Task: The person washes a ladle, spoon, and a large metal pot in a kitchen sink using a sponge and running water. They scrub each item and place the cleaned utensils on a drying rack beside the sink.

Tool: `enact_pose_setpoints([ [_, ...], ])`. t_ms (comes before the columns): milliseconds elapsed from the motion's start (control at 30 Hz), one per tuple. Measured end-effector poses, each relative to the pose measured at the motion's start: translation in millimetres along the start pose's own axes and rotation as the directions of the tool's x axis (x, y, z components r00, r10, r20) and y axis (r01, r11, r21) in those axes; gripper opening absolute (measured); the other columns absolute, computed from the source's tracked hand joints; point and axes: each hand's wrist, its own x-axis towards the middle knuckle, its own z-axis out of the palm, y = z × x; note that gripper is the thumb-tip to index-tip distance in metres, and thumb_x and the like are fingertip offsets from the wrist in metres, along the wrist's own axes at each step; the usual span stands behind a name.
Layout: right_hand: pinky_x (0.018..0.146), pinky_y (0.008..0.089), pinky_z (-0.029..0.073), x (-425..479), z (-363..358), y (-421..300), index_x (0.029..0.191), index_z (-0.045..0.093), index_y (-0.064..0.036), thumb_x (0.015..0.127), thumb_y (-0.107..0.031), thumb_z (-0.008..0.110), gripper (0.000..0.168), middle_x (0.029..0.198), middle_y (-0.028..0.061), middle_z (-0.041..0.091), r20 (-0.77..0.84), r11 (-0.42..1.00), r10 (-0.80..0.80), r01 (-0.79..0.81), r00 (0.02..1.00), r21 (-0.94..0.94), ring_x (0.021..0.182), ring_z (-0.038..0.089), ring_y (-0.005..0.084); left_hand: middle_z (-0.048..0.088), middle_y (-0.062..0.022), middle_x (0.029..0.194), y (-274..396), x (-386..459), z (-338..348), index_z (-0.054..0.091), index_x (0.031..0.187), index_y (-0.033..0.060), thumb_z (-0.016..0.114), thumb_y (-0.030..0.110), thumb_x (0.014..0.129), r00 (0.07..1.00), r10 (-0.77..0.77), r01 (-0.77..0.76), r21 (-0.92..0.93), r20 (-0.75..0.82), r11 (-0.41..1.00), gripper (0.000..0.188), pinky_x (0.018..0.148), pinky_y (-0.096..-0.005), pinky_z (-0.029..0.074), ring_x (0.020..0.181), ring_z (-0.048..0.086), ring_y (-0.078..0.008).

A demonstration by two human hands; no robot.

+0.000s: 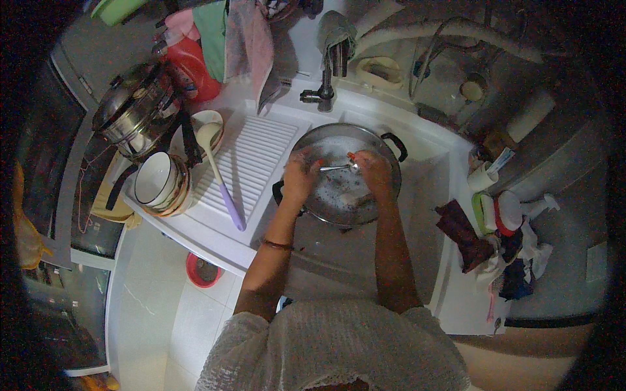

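Both of my hands are over a wide metal pot (337,223) standing in the white sink, with black side handles. Cloudy, foamy water (330,190) with dark specks fills it. Between the hands runs a shiny metal spoon (335,168). My left hand (300,176) grips its handle end, and my right hand (372,171) has its fingers around the rounded end. A pale object, too blurred to name, shows in the water near my right wrist.
Left of the sink, a ribbed drainboard (259,161) bears a ladle with a purple handle (230,205), stacked bowls (156,178) and a steamer pot (142,117). A black faucet (324,90) rises behind. Cloths (464,239) and brushes lie on the right ledge.
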Motion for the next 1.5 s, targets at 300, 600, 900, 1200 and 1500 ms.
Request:
enact_pose_setpoints([
  [300,0.071,0.0401,0.043,-2.7,-1.4,-12.5,0.086,0.06,-0.006,0.083,-0.03,0.046,0.029,0.082,0.0139,0.06,0.016,0.996,0.02,-0.021,1.0,0.081,0.079,0.057,0.0308,0.06,-0.0165,0.078,14.6,-14.6,5.4,0.061,0.085,0.0063,0.045,0.031,0.084,0.903,0.115,-0.261,0.317,0.413,0.912,0.029,0.072,-0.0464,0.041,0.082,0.055,-0.0349],
  [600,0.079,0.039,0.043,-0.6,18.0,53.6,0.1,0.057,-0.009,0.075,-0.03,0.058,0.033,0.099,0.0115,0.058,0.193,0.994,0.109,-0.112,0.975,0.003,0.089,0.056,0.0295,0.06,-0.0178,0.08,13.1,-16.3,18.5,0.053,0.098,0.0027,0.044,0.013,0.083,0.967,-0.067,0.057,0.046,0.244,0.997,0.02,0.059,-0.0415,0.045,0.064,0.058,-0.0331],
  [900,0.083,0.0358,0.041,-18.8,49.6,88.4,0.103,0.057,-0.009,0.06,-0.035,0.068,0.052,0.102,0.0156,0.057,0.67,0.923,0.351,-0.122,0.654,-0.365,0.095,0.054,0.0299,0.043,0.0016,0.059,16.3,-12.4,6.1,0.053,0.088,0.0079,0.04,0.022,0.089,0.688,-0.377,0.724,-0.549,0.62,0.418,0.018,0.04,-0.0205,0.034,0.043,0.041,-0.0083],
  [1200,0.083,0.0367,0.039,-21.0,17.9,26.2,0.104,0.055,-0.003,0.08,-0.039,0.05,0.044,0.102,0.0157,0.057,0.378,0.956,0.185,-0.256,0.907,0.146,0.095,0.053,0.0268,0.046,0.0005,0.063,9.1,-15.5,10.4,0.052,0.089,0.0059,0.041,0.02,0.089,0.654,-0.437,0.751,-0.461,0.617,0.473,0.018,0.038,-0.0197,0.03,0.047,0.04,-0.0075],
  [1500,0.086,0.0357,0.035,-4.5,-2.6,-18.5,0.109,0.051,0.003,0.082,-0.052,0.039,0.062,0.105,0.0209,0.054,0.352,0.849,0.456,-0.518,0.818,0.103,0.098,0.051,0.0309,0.053,-0.0007,0.081,16.7,-17.4,11.6,0.051,0.097,0.004,0.056,0.017,0.08,0.615,-0.487,0.784,-0.419,0.62,0.457,0.022,0.05,-0.0211,0.036,0.067,0.047,-0.0088],
])
